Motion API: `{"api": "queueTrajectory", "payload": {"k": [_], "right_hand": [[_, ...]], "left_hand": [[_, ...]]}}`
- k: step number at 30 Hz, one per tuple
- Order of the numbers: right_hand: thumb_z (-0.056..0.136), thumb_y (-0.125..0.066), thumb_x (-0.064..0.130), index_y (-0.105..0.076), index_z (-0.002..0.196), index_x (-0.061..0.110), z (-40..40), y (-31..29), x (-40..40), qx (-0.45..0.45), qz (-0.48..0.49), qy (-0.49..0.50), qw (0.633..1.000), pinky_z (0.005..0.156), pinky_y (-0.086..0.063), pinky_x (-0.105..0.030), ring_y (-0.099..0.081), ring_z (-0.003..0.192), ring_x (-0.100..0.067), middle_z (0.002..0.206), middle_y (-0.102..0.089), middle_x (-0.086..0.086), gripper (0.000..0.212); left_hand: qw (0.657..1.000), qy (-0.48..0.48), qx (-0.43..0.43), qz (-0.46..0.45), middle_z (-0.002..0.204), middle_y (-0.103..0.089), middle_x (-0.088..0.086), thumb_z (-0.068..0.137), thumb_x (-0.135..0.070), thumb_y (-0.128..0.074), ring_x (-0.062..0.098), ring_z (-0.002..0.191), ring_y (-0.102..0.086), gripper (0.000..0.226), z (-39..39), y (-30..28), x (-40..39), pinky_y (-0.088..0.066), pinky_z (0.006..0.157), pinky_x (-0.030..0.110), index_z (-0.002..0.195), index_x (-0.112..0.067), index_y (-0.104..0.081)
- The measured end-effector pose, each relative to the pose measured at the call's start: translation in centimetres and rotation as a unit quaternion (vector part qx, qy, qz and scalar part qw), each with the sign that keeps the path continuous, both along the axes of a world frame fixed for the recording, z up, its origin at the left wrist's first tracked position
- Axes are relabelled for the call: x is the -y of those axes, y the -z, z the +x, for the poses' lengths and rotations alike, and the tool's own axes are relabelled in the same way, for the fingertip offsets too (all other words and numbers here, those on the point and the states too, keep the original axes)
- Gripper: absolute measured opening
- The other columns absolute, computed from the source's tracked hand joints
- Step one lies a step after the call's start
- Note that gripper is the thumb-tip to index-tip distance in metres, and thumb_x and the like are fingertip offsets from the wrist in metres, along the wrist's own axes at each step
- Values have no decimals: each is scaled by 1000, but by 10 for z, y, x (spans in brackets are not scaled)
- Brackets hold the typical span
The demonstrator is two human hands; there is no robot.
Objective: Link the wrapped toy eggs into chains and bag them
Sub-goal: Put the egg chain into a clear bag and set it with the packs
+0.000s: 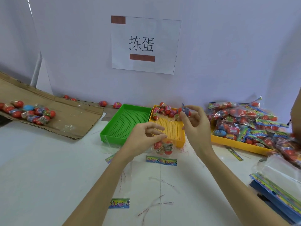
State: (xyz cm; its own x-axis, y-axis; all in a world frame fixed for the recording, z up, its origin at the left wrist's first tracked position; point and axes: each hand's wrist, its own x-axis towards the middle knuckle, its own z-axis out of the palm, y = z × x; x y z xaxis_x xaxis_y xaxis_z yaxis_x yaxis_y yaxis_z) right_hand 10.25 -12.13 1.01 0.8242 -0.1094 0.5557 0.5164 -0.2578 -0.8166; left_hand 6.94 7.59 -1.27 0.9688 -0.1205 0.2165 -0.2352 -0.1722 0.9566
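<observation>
Above the white surface (48,160), the left hand (143,137) pinches a clear plastic bag (162,148) of red wrapped eggs before the yellow perforated tray (172,129); the right hand (195,126) grasps one wrapped egg (184,111).

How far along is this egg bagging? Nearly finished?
Partly. Done: filled bags piled at right. In hand: the left hand holds a clear bag with eggs inside; the right hand pinches another egg. Left: loose eggs in the yellow tray and on the cardboard.
</observation>
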Motion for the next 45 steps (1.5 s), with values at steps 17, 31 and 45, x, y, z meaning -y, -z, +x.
{"api": "queueTrajectory", "payload": {"k": [17,31,45], "right_hand": [[98,-55,40,-62,131,26,-36,-1,6,130,-278,-25,952,68,-46,-7,-62,85,-3,112,-59,10,36],[98,-67,29,-58,126,39,-38,-11,12,22,-238,-46,970,73,-60,-24,-70,73,-3,116,-62,14,31],[94,-73,23,-61,121,25,-39,-14,16,-117,-158,-144,970,44,-51,-23,-76,68,-16,107,-70,-1,29]], "left_hand": [[997,26,72,20,95,-82,-1,87,-11,-84,35,88,-77,25,-5,-2,6,-61,87,53,110,-14,-73],[996,-5,88,0,87,-81,6,85,-14,-86,25,74,-79,24,-8,-5,12,-63,71,34,106,-11,-76],[997,18,70,-25,93,-81,2,80,-13,-90,21,86,-79,35,-12,-6,18,-63,73,28,113,-16,-76]]}}
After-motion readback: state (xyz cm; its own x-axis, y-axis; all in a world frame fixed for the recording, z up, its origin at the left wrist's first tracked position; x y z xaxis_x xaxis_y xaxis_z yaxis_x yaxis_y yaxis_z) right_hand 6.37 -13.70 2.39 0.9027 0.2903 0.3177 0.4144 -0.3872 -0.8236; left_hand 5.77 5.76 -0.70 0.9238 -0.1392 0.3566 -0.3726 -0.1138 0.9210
